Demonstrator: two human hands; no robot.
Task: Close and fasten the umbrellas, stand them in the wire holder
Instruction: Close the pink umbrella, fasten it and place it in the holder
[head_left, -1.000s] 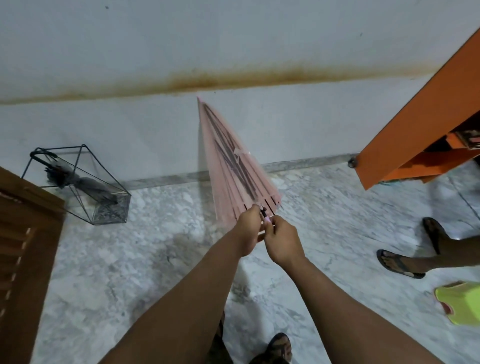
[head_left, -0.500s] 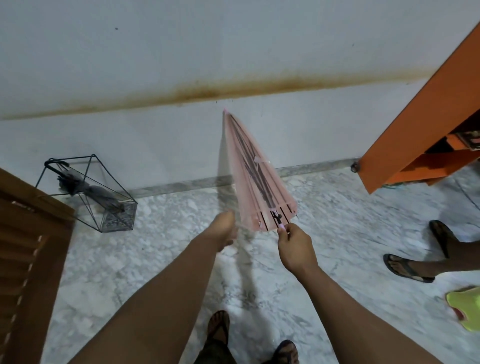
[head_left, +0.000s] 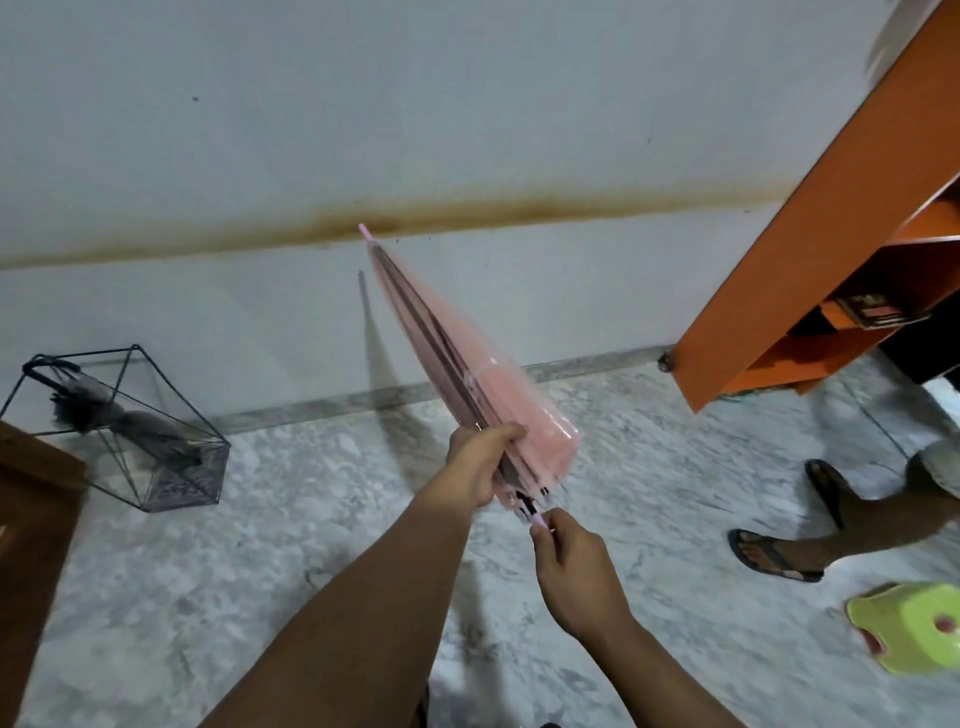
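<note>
My left hand (head_left: 475, 467) wraps the folded pink umbrella (head_left: 470, 384) near its open end; my right hand (head_left: 569, 564) pinches its handle just below. Its tip points up toward the wall. The wire holder (head_left: 117, 426), holding a grey umbrella (head_left: 127, 423), sits well left on the marble floor (head_left: 649, 467).

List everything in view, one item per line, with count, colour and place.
pink umbrella: 1, pink, folded, centre, tip toward the wall
dark umbrella: 1, grey-black, inside the holder
wire holder: 1, black, on the floor, left, by the wall
cabinet: 1, orange, upper right
stool: 1, yellow-green, lower right
wooden panel: 1, brown, left edge
another person's feet: 2, in dark sandals, right
left hand: 1, wrapped around the pink canopy
right hand: 1, gripping the pink handle end
</note>
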